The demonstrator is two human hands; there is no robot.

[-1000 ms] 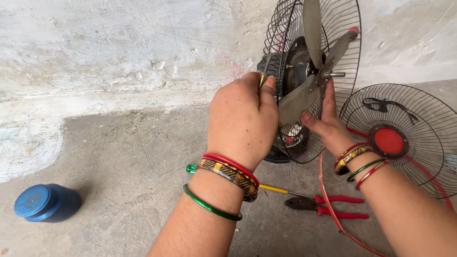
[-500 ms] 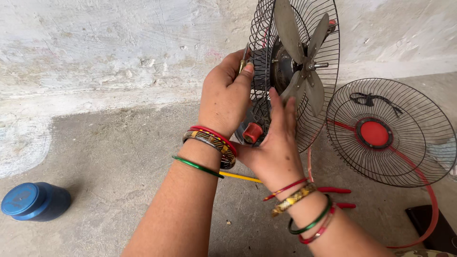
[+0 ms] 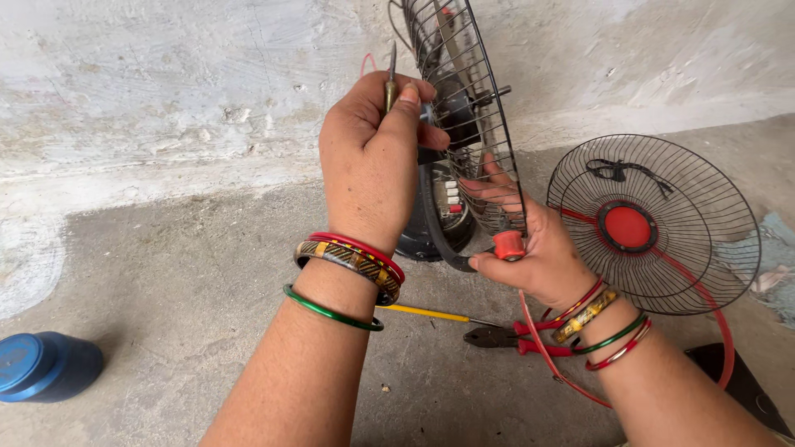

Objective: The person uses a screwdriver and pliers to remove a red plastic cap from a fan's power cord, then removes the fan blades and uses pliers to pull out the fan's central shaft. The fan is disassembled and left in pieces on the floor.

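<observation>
From the head camera I see my left hand (image 3: 370, 161) pinching a thin screwdriver (image 3: 390, 83) behind the wire fan guard (image 3: 480, 141), which stands upright on the concrete floor (image 3: 166, 273) against the wall. My right hand (image 3: 530, 248) is closed on the guard's lower rim beside a red clip (image 3: 508, 245). I judge the wire cage light but springy and easily bent, so the rim is the safest hold. A detached front grille (image 3: 654, 223) lies to the right; pliers (image 3: 517, 338) are underneath my wrists.
</observation>
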